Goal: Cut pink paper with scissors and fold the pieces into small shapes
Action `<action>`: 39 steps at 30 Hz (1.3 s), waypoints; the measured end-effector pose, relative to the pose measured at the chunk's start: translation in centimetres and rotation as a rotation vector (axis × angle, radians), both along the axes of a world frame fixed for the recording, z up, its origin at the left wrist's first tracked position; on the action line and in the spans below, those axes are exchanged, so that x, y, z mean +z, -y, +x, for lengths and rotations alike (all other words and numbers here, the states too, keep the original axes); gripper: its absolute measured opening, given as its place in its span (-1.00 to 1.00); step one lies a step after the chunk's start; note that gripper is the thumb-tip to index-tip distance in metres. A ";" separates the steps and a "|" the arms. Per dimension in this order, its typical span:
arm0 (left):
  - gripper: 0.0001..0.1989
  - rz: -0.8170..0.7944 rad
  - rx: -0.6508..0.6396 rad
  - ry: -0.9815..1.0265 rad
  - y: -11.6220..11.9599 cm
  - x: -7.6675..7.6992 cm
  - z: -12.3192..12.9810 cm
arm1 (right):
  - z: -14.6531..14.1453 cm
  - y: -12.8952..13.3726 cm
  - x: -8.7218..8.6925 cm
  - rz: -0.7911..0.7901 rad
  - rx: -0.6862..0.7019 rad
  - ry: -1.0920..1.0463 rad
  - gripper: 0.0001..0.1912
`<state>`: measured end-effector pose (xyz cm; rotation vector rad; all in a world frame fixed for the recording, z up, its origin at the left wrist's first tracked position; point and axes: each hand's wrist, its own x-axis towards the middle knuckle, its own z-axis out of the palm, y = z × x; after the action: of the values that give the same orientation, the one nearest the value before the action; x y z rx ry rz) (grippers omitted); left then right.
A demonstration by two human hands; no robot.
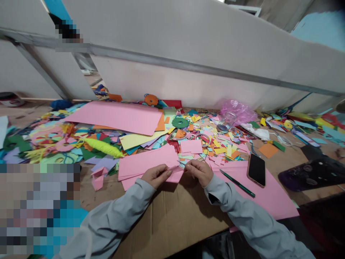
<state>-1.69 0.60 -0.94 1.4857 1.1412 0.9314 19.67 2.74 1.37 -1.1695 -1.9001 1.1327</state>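
My left hand point(156, 175) is closed, thumb and fingers pinching a small piece of pink paper point(176, 168). Just to its right, my right hand point(199, 172) is closed too, its fingertips together near the paper's edge. Something thin shows by those fingertips, too small to name. Pink sheets point(148, 162) lie stacked under and behind my left hand. A larger pink sheet point(272, 194) spreads beneath my right forearm, with a dark green pen point(237, 183) and a black phone point(256, 169) lying on it.
Colourful paper scraps point(215, 142) cover the table's back half. A big pink sheet point(115, 117) and a neon-yellow yarn bundle point(104, 147) lie to the left. A dark case-like object point(309, 176) is at right. Behind stands a white partition point(172, 79). Cardboard point(167, 219) covers the front.
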 end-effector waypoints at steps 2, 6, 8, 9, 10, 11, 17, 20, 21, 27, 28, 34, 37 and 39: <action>-0.64 -0.067 0.030 0.048 0.0 0.2 0.1 | 0.6 -0.8 -0.2 0.108 -0.052 0.099 -0.62; -0.61 -0.107 0.094 0.094 0.1 0.7 0.3 | 2.1 -2.5 -0.1 0.374 -0.155 0.441 -0.72; -0.61 -0.104 0.127 0.094 0.2 0.9 0.4 | 2.5 -2.8 0.4 0.508 -0.182 0.515 -0.69; -0.61 -0.102 0.143 0.090 0.2 1.0 0.4 | 2.4 -2.7 0.8 0.553 -0.178 0.489 -0.67; -0.61 -0.097 0.159 0.082 0.3 1.0 0.4 | 2.2 -2.5 1.1 0.564 -0.158 0.422 -0.66; -0.61 -0.083 0.171 0.071 0.3 1.1 0.4 | 1.7 -2.2 1.5 0.530 -0.125 0.328 -0.65; -0.65 0.018 0.162 0.017 0.4 0.8 0.3 | -3.1 -0.5 1.1 -0.112 0.042 -0.132 -0.60; -0.65 0.053 0.145 -0.027 0.4 0.8 0.3 | -4.2 -0.7 0.4 -0.124 -0.051 -0.251 -0.69; -0.65 0.049 0.139 -0.029 0.3 0.8 0.3 | -4.2 -0.8 0.3 -0.102 -0.089 -0.267 -0.69; -0.67 0.105 0.138 -0.092 0.1 1.1 -0.1 | -2.9 -1.2 1.1 -0.162 -0.205 -0.332 -0.65; -0.68 0.125 0.146 -0.114 0.1 1.1 -0.1 | -2.9 -1.2 1.1 -0.182 -0.204 -0.350 -0.63; -0.70 0.154 0.200 -0.155 0.2 0.9 -0.1 | -3.3 -0.9 0.5 -0.254 -0.168 -0.426 -0.59; -0.69 0.136 0.163 -0.118 0.1 0.4 0.0 | -3.3 -0.7 0.5 -0.224 -0.166 -0.411 -0.63; -0.70 0.169 0.128 -0.100 -0.1 0.0 0.2 | -3.3 -0.6 0.4 -0.185 -0.174 -0.406 -0.65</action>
<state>-1.54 0.65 -0.93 1.6252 1.2675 1.0737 16.41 3.37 1.81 -1.0788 -1.3861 1.3512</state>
